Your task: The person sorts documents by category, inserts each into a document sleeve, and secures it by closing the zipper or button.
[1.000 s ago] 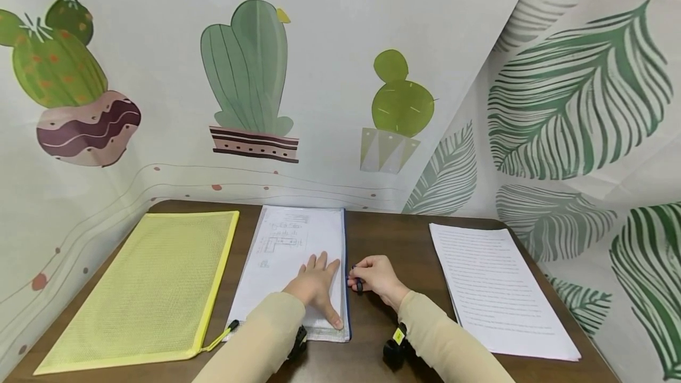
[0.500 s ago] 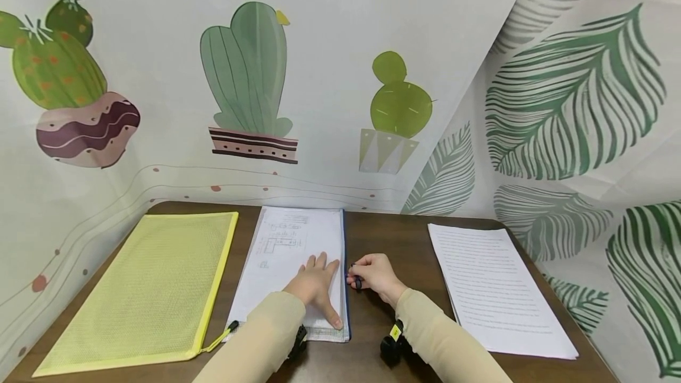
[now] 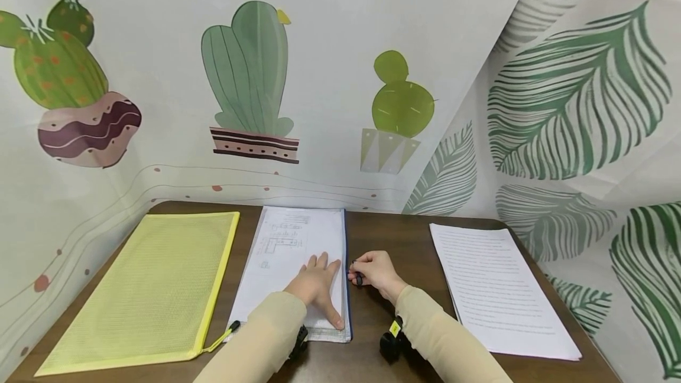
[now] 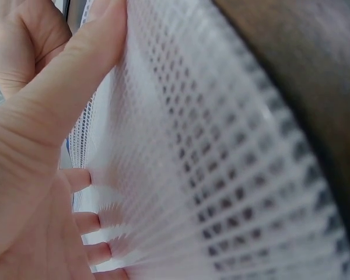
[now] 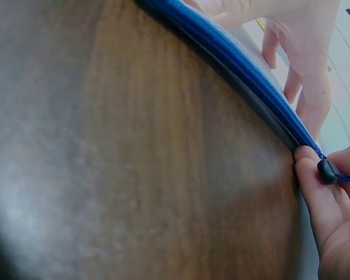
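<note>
A white mesh zipper pouch (image 3: 324, 334) with a blue zipper (image 5: 239, 73) along its right side lies in the middle of the table. Paper with a line drawing (image 3: 281, 245) shows in it. My left hand (image 3: 315, 285) rests flat on the pouch near that side, fingers spread; the left wrist view has its thumb and fingertips against the mesh (image 4: 210, 146). At the zipper edge, my right hand (image 3: 376, 273) pinches the dark-tipped zipper pull (image 5: 327, 171) between thumb and fingers. The blue zipper runs from there toward the near end.
A yellow mesh pouch (image 3: 143, 288) lies at the left, its cord pull (image 3: 220, 338) reaching toward the white pouch. At the right is a stack of printed paper (image 3: 500, 294). A patterned curtain (image 3: 330, 75) hangs behind the brown table (image 3: 393, 235).
My right hand has slid slightly away from me along the pouch's zipper edge with the pull. The left hand stays in place on the pouch.
</note>
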{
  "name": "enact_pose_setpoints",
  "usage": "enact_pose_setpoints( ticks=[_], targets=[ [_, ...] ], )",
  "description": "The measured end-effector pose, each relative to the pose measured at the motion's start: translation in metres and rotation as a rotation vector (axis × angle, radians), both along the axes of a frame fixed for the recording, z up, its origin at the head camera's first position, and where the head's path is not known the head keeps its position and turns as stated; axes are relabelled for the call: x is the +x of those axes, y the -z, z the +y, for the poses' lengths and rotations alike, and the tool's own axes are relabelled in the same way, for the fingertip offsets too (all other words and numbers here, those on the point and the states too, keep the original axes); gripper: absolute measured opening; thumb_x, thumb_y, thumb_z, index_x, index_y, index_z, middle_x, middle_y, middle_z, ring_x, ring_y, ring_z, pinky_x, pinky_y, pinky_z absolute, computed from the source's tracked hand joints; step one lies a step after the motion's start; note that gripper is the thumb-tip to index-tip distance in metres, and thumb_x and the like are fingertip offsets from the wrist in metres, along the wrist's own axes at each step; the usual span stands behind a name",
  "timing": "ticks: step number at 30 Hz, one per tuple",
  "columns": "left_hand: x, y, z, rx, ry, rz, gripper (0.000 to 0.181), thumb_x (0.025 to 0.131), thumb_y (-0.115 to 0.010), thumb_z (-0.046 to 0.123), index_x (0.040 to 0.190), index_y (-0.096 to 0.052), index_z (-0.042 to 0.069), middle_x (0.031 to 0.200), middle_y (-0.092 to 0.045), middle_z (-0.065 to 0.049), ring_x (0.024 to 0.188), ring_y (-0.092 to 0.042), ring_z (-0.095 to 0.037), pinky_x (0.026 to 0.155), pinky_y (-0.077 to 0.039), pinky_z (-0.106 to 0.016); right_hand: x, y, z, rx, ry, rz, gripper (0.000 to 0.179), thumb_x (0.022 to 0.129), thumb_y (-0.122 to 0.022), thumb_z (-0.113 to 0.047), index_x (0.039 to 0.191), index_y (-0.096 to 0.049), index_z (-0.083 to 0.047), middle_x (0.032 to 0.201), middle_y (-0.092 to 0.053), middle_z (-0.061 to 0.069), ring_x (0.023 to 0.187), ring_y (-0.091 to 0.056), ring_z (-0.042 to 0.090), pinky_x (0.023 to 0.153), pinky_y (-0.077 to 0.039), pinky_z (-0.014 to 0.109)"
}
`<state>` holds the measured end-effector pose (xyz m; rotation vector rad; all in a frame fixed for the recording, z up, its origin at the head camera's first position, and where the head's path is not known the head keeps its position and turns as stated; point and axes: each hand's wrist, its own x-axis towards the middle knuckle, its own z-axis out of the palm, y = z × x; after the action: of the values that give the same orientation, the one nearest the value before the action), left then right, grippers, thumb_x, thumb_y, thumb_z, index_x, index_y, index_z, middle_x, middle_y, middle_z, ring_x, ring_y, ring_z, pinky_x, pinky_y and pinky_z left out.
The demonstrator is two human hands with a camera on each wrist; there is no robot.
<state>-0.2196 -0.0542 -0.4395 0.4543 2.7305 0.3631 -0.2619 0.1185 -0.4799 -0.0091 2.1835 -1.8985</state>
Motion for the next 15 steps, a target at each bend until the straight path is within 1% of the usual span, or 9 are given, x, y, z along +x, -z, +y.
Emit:
enact_pose_setpoints(
  ticks=[7, 10, 15],
  targets=[
    [-0.0009, -0.0013, 0.0001, -0.005, 0.011, 0.012, 0.133, 0.042, -0.087, 0.061, 0.15, -0.025, 0.013, 0.156, -0.014, -0.021, 0.142, -0.015, -0.043, 0.114, -0.021, -0.055, -0.0039, -0.001, -0.0004, 0.0, 0.01, 0.007, 0.013, 0.083, -0.059, 0.002, 0.09, -0.058, 0.013, 0.076, -0.067, 0.015, 0.061, -0.066, 0.015, 0.063, -0.059, 0.033],
    [-0.0008, -0.0018, 0.0001, -0.006, 0.015, 0.017, 0.132, 0.042, -0.087, 0.061, 0.149, -0.026, 0.013, 0.156, -0.015, -0.021, 0.142, -0.015, -0.044, 0.113, -0.022, -0.056, -0.005, -0.0016, -0.001, -0.002, 0.024, -0.003, 0.012, 0.083, -0.059, 0.002, 0.09, -0.058, 0.013, 0.075, -0.067, 0.014, 0.06, -0.066, 0.014, 0.062, -0.058, 0.032],
    [0.0008, -0.0009, -0.0001, -0.023, 0.017, 0.026, 0.133, 0.043, -0.085, 0.063, 0.15, -0.024, 0.014, 0.156, -0.015, -0.02, 0.142, -0.016, -0.043, 0.113, -0.023, -0.055, -0.0048, -0.0029, -0.0028, -0.025, 0.042, -0.011, 0.012, 0.082, -0.061, 0.003, 0.09, -0.059, 0.012, 0.074, -0.068, 0.014, 0.059, -0.066, 0.015, 0.061, -0.058, 0.032]
  ],
)
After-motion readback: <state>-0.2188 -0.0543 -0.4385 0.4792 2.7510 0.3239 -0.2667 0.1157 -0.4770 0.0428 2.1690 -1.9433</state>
